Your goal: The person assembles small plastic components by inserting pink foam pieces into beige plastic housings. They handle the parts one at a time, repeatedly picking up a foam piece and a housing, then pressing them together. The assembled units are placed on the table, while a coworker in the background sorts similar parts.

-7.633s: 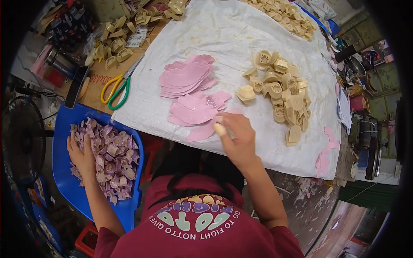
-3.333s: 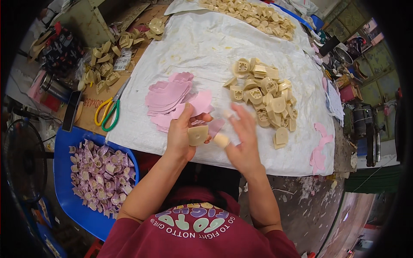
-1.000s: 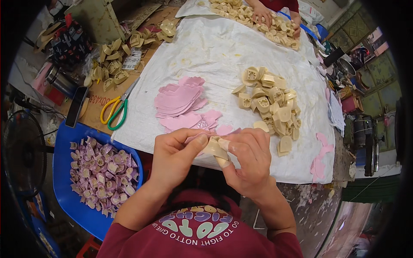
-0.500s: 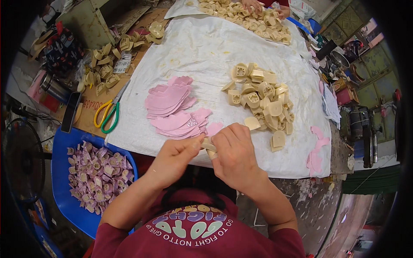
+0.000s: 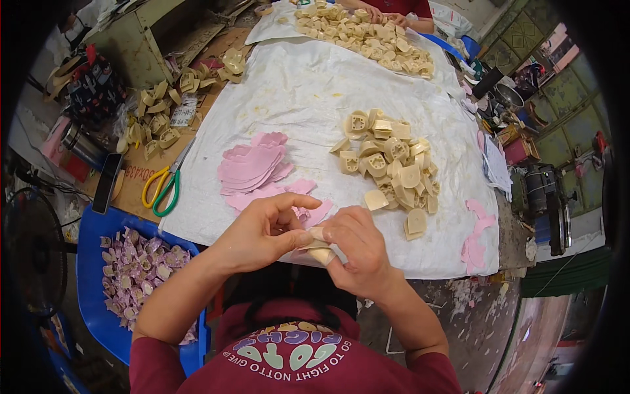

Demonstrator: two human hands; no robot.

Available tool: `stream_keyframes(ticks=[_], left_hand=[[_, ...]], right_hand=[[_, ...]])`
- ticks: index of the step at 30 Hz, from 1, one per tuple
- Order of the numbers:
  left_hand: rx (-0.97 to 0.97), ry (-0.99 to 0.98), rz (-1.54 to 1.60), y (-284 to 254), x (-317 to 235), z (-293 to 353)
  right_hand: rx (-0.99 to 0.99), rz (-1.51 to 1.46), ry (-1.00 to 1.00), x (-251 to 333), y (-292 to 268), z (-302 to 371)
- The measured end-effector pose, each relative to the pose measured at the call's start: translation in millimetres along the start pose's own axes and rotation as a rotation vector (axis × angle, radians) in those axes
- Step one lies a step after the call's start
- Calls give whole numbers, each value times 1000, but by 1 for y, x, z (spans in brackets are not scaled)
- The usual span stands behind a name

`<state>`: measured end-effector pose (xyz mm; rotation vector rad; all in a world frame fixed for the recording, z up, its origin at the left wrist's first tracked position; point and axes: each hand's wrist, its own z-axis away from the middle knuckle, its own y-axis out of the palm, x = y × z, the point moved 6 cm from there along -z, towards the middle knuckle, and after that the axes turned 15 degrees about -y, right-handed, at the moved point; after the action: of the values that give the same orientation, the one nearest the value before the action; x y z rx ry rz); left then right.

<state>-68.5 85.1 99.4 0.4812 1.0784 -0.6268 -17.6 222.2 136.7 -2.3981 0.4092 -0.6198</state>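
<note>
See white sheet (image 5: 295, 92) over bench, creased, spotted yellow in places. Find blue tub (image 5: 90, 282) at lower left, below bench edge, holding many purple-covered pieces (image 5: 134, 272), near side partly behind left forearm. Note wide far heap (image 5: 367, 41) of beige pieces at far end of sheet, co-worker's hands (image 5: 375, 14) at its back edge (too near the rim to tell any grip). Right of centre, see nearer heap (image 5: 397, 167) of beige moulded pieces, jumbled at all angles, some showing recesses. Left of that, across bare sheet, find overlapping pile of flat pink cutouts (image 5: 252, 167), near end partly hidden behind left hand (image 5: 252, 240). Just above near edge of sheet, note both hands close together at one workpiece: left pinching from its side, thumb on top, index arched clear; right hand (image 5: 357, 249) pinching from opposite side, thumb below, remaining fingers curled, pale covers over thumb and one fingertip. Spot scissors (image 5: 174, 169) at left edge of sheet, one handle yellow, one green. At right near corner, see pink strips (image 5: 474, 246); at left, black phone (image 5: 107, 184) beside tub rim. Near right hand, find one loose beige piece (image 5: 376, 200), apart from fingers. Smallest, between both hands, small beige piece (image 5: 315, 244), mostly covered by fingers; cannot tell its full shape.
</note>
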Motion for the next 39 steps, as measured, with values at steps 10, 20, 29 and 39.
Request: stream_keyframes(ticks=[10,20,29,39], left_hand=[[-41,124,442,-7,20,-7],[-478,495,-158,-7,-2,12],[-466,486,-196,1,-5,13],[-379,747,117,5,2,41]], right_hand=[[-341,-615,636,-34,25,34],[-203,-394,729,-24,27,31],[-147,-319,601,-29,13,21],[-483,-610,575,-27,1,41]])
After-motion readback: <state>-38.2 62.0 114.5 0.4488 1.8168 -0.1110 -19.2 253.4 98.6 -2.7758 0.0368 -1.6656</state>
